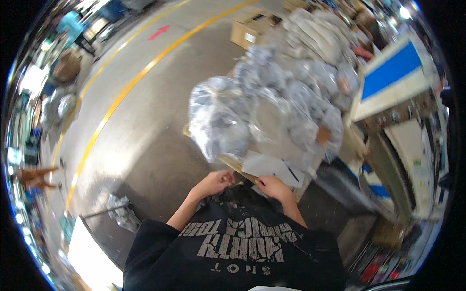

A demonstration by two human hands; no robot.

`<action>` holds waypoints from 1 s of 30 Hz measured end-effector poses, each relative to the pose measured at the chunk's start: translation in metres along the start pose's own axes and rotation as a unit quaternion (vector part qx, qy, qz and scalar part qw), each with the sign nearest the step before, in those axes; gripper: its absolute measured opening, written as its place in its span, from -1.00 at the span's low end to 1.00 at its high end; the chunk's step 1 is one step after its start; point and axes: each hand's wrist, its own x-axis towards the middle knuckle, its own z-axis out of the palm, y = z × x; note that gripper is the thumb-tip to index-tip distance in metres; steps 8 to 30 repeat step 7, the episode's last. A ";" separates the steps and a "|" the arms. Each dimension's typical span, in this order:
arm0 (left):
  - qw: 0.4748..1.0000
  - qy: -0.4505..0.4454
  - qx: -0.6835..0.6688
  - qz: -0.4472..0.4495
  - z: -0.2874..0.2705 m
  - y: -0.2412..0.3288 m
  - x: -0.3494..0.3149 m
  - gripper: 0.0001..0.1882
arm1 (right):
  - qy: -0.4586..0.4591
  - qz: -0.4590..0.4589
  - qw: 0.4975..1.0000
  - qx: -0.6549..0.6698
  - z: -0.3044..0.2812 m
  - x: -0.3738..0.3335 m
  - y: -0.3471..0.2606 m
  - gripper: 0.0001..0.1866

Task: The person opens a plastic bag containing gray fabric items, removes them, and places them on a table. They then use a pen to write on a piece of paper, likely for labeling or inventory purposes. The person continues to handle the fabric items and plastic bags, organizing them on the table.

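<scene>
My left hand [217, 184] is closed with curled fingers in front of my shirt, near the front edge of a low table [300, 189]. Whatever it pinches, if anything, is too small to make out. Level with it, my right hand [273, 186] is also curled closed beside a sheet of white paper [264, 166]; its fingertips are partly hidden, so I cannot tell what is in them. A dark pen [291, 170] lies on the paper. Just beyond, clear plastic bags [218, 116] stuffed with pale material crowd the tabletop.
A cardboard box [252, 28] and heaped light cloth [318, 36] lie behind the bags. At the right stands a white machine with a blue panel [393, 68]. Yellow floor lines [128, 89] run along the left. A crumpled plastic bag [122, 213] lies at the lower left.
</scene>
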 end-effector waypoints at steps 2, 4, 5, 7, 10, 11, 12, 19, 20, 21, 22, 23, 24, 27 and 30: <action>0.999 -0.044 0.018 -0.017 -0.031 0.003 -0.048 -0.81 | -0.016 -0.041 0.999 -0.028 0.001 0.014 -0.021 -0.67; 0.995 -0.076 0.048 -0.032 -0.058 -0.015 -0.095 -0.82 | -0.069 -0.081 0.994 -0.029 0.003 0.031 -0.048 -0.67; 0.993 -0.085 0.067 -0.039 -0.069 -0.031 -0.119 -0.81 | -0.114 -0.098 0.988 -0.018 0.003 0.037 -0.066 -0.67; 0.986 -0.120 0.089 -0.078 -0.091 -0.046 -0.160 -0.74 | -0.229 -0.116 0.966 -0.024 -0.002 0.049 -0.118 -0.66; 0.986 -0.120 0.089 -0.078 -0.091 -0.046 -0.160 -0.74 | -0.229 -0.116 0.966 -0.024 -0.002 0.049 -0.118 -0.66; 0.986 -0.120 0.089 -0.078 -0.091 -0.046 -0.160 -0.74 | -0.229 -0.116 0.966 -0.024 -0.002 0.049 -0.118 -0.66; 0.986 -0.120 0.089 -0.078 -0.091 -0.046 -0.160 -0.74 | -0.229 -0.116 0.966 -0.024 -0.002 0.049 -0.118 -0.66; 0.986 -0.120 0.089 -0.078 -0.091 -0.046 -0.160 -0.74 | -0.229 -0.116 0.966 -0.024 -0.002 0.049 -0.118 -0.66; 0.986 -0.120 0.089 -0.078 -0.091 -0.046 -0.160 -0.74 | -0.229 -0.116 0.966 -0.024 -0.002 0.049 -0.118 -0.66; 0.986 -0.120 0.089 -0.078 -0.091 -0.046 -0.160 -0.74 | -0.229 -0.116 0.966 -0.024 -0.002 0.049 -0.118 -0.66; 0.986 -0.120 0.089 -0.078 -0.091 -0.046 -0.160 -0.74 | -0.229 -0.116 0.966 -0.024 -0.002 0.049 -0.118 -0.66; 0.986 -0.120 0.089 -0.078 -0.091 -0.046 -0.160 -0.74 | -0.229 -0.116 0.966 -0.024 -0.002 0.049 -0.118 -0.66; 0.986 -0.120 0.089 -0.078 -0.091 -0.046 -0.160 -0.74 | -0.229 -0.116 0.966 -0.024 -0.002 0.049 -0.118 -0.66; 0.986 -0.120 0.089 -0.078 -0.091 -0.046 -0.160 -0.74 | -0.229 -0.116 0.966 -0.024 -0.002 0.049 -0.118 -0.66; 0.986 -0.120 0.089 -0.078 -0.091 -0.046 -0.160 -0.74 | -0.229 -0.116 0.966 -0.024 -0.002 0.049 -0.118 -0.66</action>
